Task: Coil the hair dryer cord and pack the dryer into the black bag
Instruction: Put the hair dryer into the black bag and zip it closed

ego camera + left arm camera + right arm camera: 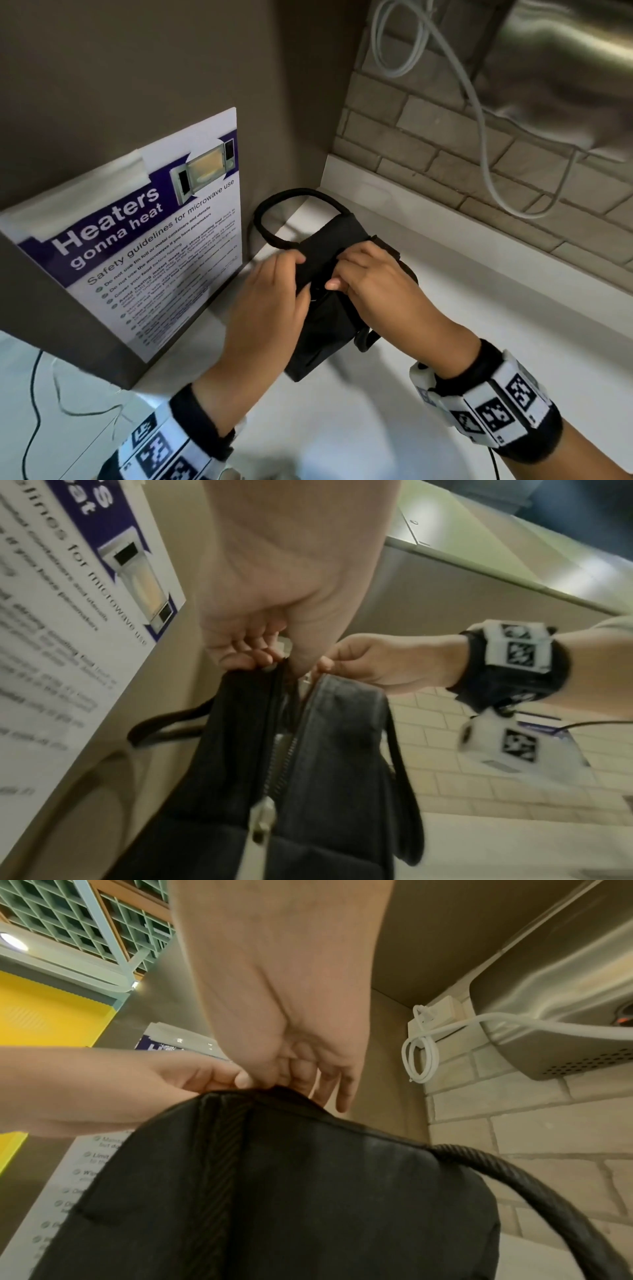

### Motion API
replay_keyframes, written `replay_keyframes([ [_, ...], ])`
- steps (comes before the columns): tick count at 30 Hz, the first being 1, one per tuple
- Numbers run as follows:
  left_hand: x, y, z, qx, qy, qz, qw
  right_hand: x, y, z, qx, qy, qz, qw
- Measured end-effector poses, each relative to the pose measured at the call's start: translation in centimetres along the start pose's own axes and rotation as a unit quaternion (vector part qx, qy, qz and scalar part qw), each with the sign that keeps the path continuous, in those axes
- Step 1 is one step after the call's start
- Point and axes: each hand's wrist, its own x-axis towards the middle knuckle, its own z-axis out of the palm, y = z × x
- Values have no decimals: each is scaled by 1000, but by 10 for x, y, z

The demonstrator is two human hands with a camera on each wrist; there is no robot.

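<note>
Black bag point(325, 308) lies on the white tabletop point(462, 325), just beside the grey cabinet with the microwave poster point(147, 240). Left hand point(270, 301) grips one edge of the bag's opening, fingers curled over it. Right hand point(373, 277) pinches the other edge near the zipper point(274, 772). One strap point(291, 205) loops toward the wall. The dryer itself cannot be seen.

My right hand point(301, 1053) curls its fingers onto the top edge of the black bag point(291, 1191), my left hand point(205, 1073) pinching beside it. A white cable point(419, 1053) hangs coiled on the brick wall point(531, 1123).
</note>
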Motion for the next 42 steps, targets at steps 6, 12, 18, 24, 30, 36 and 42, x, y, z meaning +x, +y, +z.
replay_keyframes([
  [6, -23, -29, -8, 179, -143, -120, 966, 4, -5, 8, 51, -8, 18, 998],
  [12, -39, -46, 12, 154, -268, -197, 931, 1, -14, 10, 54, -11, 4, 998],
  [18, -36, -50, 17, -167, -289, -387, 860, -4, -19, 13, 76, -1, 6, 997],
  [24, -33, -54, 15, -268, -276, -431, 816, -8, -25, 8, 86, -22, 28, 996],
  [30, -26, -56, -4, -284, -312, -397, 815, -14, -30, 2, 114, -52, 27, 992],
  [36, -6, -20, -31, -284, -247, -296, 878, -14, -42, 21, 101, 45, -18, 994],
  [42, -2, -2, -31, -187, -188, -191, 945, -7, -45, 22, 133, 120, 8, 984],
])
